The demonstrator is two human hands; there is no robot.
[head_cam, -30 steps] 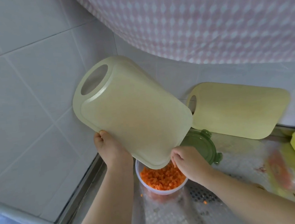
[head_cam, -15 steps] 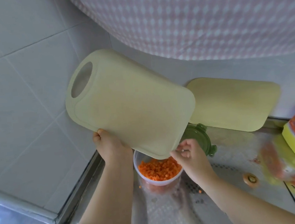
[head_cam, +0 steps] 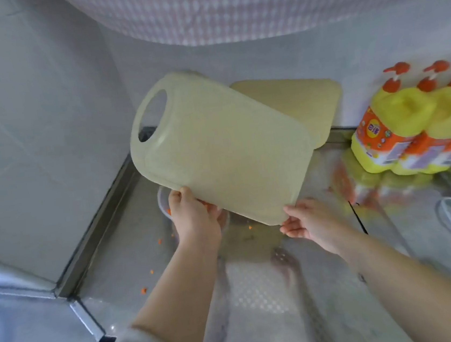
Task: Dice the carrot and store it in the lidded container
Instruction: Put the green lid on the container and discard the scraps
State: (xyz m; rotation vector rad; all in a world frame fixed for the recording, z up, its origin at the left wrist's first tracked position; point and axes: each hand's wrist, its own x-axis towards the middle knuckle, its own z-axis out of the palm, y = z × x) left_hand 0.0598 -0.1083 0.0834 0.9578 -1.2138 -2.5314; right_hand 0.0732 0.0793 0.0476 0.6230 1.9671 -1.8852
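Note:
A pale yellow-green cutting board (head_cam: 222, 154) with a handle hole is held tilted over the steel counter. My left hand (head_cam: 193, 216) grips its lower left edge. My right hand (head_cam: 306, 220) supports its lower right corner from below, fingers spread. The clear round container (head_cam: 163, 203) with diced carrot sits under the board and my left hand; only its left rim and a few orange bits show. Its green lid is hidden behind the board.
A second pale board (head_cam: 309, 102) leans on the back wall. Yellow bottles with orange labels (head_cam: 400, 134) stand at right. Loose carrot bits (head_cam: 159, 240) lie on the steel counter (head_cam: 260, 293). A tiled wall rises at left.
The board has swung down and to the right, now covering the container and the green lid. My right hand moved from the container rim to the board's lower right corner.

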